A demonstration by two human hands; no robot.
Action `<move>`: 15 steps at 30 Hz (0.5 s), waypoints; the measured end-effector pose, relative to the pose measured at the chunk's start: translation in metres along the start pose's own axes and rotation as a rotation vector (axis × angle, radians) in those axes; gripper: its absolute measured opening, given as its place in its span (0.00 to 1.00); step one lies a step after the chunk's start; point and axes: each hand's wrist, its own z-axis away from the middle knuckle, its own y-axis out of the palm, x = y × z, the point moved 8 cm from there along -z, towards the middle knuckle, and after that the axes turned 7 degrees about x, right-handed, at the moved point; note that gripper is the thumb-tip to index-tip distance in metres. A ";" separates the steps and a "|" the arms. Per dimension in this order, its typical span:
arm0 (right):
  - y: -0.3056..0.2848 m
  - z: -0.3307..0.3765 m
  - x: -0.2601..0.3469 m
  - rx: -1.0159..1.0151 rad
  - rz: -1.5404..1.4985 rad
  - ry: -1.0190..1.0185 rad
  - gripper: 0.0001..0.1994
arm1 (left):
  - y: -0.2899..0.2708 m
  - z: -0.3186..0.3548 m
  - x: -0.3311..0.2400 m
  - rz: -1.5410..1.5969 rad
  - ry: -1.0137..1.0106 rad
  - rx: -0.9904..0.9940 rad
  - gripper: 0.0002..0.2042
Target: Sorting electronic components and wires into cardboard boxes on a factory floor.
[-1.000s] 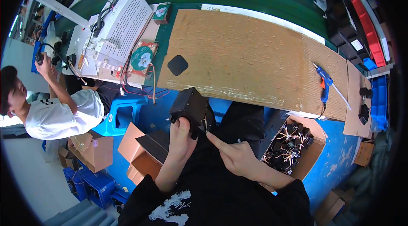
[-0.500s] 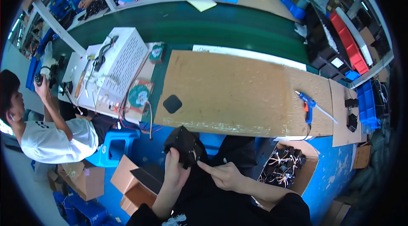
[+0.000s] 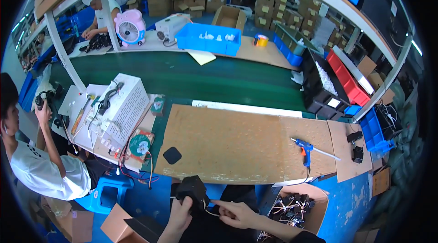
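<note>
Low in front of me, my left hand (image 3: 181,215) grips a black box-shaped housing (image 3: 193,190), thumb on its near side. A thin whitish wire (image 3: 211,213) comes off the housing's right side and runs to the curled fingers of my right hand (image 3: 235,213). The right index finger stretches toward the housing's lower right edge; its tip is at or very near the surface. On the cardboard-covered bench (image 3: 228,147) beyond lie a flat black rounded-square pad (image 3: 172,155) and, farther right, a blue glue gun (image 3: 304,148) with a white glue stick.
An open carton (image 3: 319,213) of black wired parts stands at my lower right. Two black parts (image 3: 357,154) lie on the right-hand cardboard. A white metal instrument (image 3: 123,110) stands at left, near a seated co-worker (image 3: 50,170). Past the green belt (image 3: 191,76) is a blue bin (image 3: 207,44).
My view has tilted up, so the bench and hands sit lower in it. The housing stays in my left hand; the wire now reaches the right fingers, which are more curled.
</note>
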 end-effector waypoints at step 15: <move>-0.079 0.001 -0.009 -0.348 -0.075 -0.006 0.28 | 0.065 -0.026 0.019 -0.954 0.193 0.281 0.40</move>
